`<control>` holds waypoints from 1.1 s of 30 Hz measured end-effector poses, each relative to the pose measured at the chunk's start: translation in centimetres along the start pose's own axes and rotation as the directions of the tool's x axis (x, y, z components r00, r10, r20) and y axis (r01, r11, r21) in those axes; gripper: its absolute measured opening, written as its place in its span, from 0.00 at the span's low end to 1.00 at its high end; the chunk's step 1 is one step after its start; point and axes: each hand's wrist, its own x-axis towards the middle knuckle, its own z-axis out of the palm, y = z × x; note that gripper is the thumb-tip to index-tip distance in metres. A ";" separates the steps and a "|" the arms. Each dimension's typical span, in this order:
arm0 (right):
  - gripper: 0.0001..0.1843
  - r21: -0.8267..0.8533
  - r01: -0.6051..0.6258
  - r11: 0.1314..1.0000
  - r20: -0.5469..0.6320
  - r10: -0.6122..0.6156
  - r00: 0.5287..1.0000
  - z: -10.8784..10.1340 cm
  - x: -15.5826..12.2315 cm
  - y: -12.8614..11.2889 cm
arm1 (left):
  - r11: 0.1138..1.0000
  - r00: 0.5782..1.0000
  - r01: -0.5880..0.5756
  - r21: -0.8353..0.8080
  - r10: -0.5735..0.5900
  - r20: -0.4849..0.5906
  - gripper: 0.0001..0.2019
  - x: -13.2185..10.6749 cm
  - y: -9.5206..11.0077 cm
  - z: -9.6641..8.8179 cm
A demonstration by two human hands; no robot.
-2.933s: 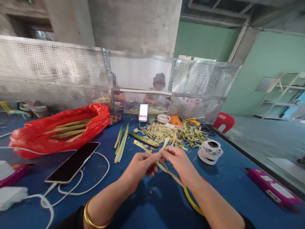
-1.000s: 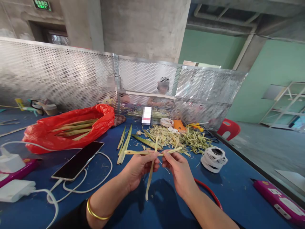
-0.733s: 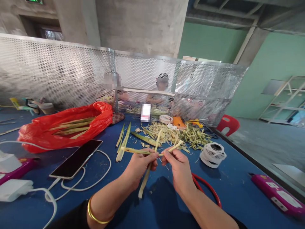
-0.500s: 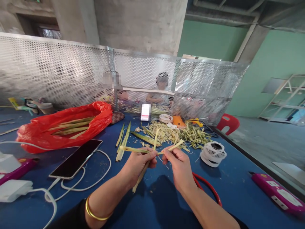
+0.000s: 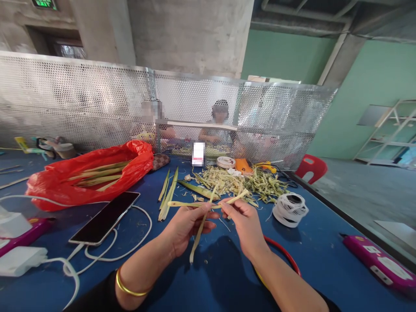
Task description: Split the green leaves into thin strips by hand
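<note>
My left hand [image 5: 188, 224] pinches two crossed green leaf strips [image 5: 198, 229] above the blue table [image 5: 325, 242]. One strip runs left to right, the other hangs down towards me. My right hand [image 5: 244, 225] pinches the right end of the horizontal strip [image 5: 235, 199]. The two hands sit close together at the crossing point. A gold bangle [image 5: 125, 289] circles my left wrist.
A red bag [image 5: 58, 186] of leaves lies at the left, a phone [image 5: 104, 218] on a white cable beside it. Leaf scraps [image 5: 240, 182], loose strips [image 5: 167, 195], a white tape roll [image 5: 290, 209] and a magenta tool [image 5: 377, 264] lie around. Two people sit behind the perforated metal screen [image 5: 81, 104].
The single long strip held earlier is now crossed with a second one. Over the last second the hanging strip swung slightly; the hands stayed almost still.
</note>
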 end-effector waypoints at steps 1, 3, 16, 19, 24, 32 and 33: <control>0.08 -0.006 -0.003 1.000 0.006 0.003 1.000 0.1 -0.1 0.0 | 1.000 1.000 -0.014 0.004 0.014 -0.007 0.15 0.0 0.0 0.0; 0.09 -0.037 -0.010 0.999 0.042 0.012 0.999 0.2 -0.3 -0.1 | 0.999 0.998 -0.044 0.006 0.044 -0.042 0.14 0.2 -0.1 0.0; 0.18 -0.430 0.072 0.900 0.109 -0.028 0.994 -1.7 1.1 0.2 | 0.975 0.993 -0.120 0.187 0.120 0.011 0.15 0.1 -0.4 0.7; 0.17 -0.348 -0.005 0.937 0.180 0.072 0.981 -1.0 0.6 0.3 | 0.959 0.994 -0.101 0.266 0.089 0.058 0.15 0.0 -0.6 0.8; 0.11 -0.379 0.077 0.922 0.085 -0.048 0.995 -0.7 0.4 1.3 | 0.931 0.989 -0.112 0.348 0.072 0.126 0.10 0.3 -0.7 0.6; 0.15 -0.369 0.042 0.928 0.083 -0.012 0.996 -0.8 0.6 0.9 | 0.952 0.990 -0.031 0.304 -0.012 0.138 0.13 0.3 -0.6 0.4; 0.17 -0.362 0.024 0.932 0.079 0.005 0.997 -0.9 0.7 0.6 | 0.963 0.989 -0.018 0.268 -0.022 0.145 0.15 0.3 -0.5 0.4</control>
